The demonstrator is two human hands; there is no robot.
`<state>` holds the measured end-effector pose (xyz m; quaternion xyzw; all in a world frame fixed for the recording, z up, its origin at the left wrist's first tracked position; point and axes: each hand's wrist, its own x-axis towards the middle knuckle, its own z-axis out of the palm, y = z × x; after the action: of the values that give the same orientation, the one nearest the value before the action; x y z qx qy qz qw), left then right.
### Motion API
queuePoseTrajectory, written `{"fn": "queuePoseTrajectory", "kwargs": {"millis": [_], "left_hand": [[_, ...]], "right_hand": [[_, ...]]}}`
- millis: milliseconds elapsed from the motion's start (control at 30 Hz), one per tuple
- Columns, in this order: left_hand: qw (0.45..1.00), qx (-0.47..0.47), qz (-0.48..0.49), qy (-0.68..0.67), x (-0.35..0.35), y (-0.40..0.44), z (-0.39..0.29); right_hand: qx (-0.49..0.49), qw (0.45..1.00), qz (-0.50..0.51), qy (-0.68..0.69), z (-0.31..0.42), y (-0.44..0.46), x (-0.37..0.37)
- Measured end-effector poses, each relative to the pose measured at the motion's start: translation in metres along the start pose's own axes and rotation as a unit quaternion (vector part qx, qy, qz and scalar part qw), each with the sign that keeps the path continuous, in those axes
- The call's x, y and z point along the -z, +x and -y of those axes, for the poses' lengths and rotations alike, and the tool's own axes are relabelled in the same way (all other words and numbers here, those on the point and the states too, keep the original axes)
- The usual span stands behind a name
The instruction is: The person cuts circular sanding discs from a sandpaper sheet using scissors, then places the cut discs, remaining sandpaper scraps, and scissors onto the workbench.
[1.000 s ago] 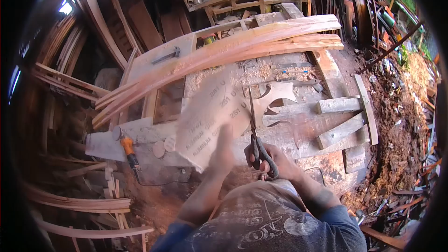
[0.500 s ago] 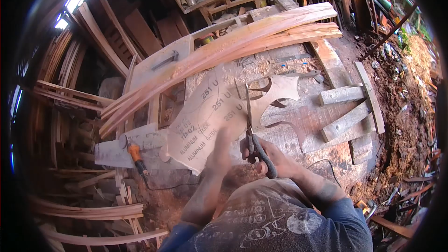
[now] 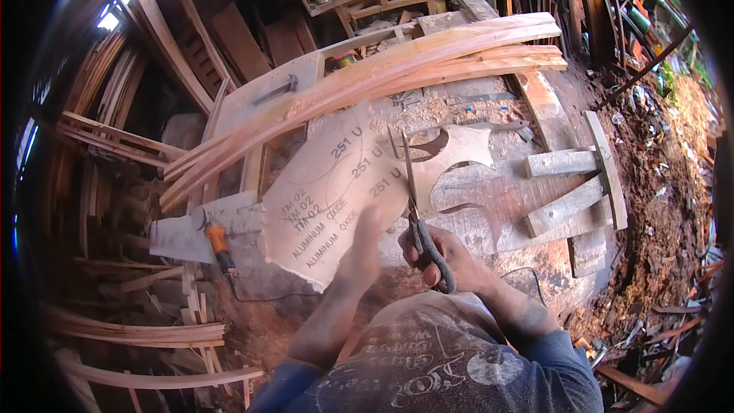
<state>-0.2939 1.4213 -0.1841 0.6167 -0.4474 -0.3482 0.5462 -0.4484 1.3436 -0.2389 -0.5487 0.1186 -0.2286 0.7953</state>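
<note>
Scissors, one pair, clasped by right hand; left hand pinches one printed sheet

This is a woodworking workshop: a rough bench carries long planks across twelve o'clock, wood shavings at one, a hammer between ten and eleven, an orange power tool at eight and, centrally, a sheet printed "ALUMINUM OXIDE". Cluttered shelves stand at twelve; stacked boards lean towards ten.

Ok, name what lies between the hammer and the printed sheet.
Head view: long curved boards run between the hammer and the printed sheet.
</note>
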Motion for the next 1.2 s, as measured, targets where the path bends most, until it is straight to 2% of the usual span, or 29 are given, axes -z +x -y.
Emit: {"fn": "queuePoseTrajectory", "kwargs": {"millis": [133,333,533,633,933,1067,1133,1200], "left_hand": [[0.999,-0.002,-0.007,0.049,0.005,-0.001,-0.004],[0.999,-0.013,-0.001,0.035,0.009,-0.001,-0.004],[0.998,-0.025,0.060,0.001,0.014,-0.001,-0.005],[0.996,-0.042,0.080,-0.008,0.014,0.001,-0.009],[0.995,-0.067,0.067,-0.017,0.024,0.002,-0.005],[0.993,-0.080,0.088,-0.010,0.025,0.000,-0.020],[0.995,-0.052,0.085,-0.024,0.033,-0.003,-0.006],[0.995,-0.052,0.065,-0.049,0.033,-0.004,0.000]], "right_hand": [[0.010,1.000,-0.002,0.019,-0.007,-0.001,0.002],[-0.011,1.000,0.016,0.020,-0.005,-0.007,0.003],[0.054,0.998,-0.004,-0.041,0.004,-0.003,0.004],[0.039,0.998,0.012,-0.049,0.006,-0.006,0.008],[-0.001,1.000,0.020,0.003,0.000,-0.011,0.008],[0.028,0.998,0.028,-0.055,-0.001,-0.012,0.010],[0.065,0.995,0.023,-0.069,0.000,-0.012,0.011],[0.052,0.996,0.038,-0.067,0.001,-0.014,0.012]]}}
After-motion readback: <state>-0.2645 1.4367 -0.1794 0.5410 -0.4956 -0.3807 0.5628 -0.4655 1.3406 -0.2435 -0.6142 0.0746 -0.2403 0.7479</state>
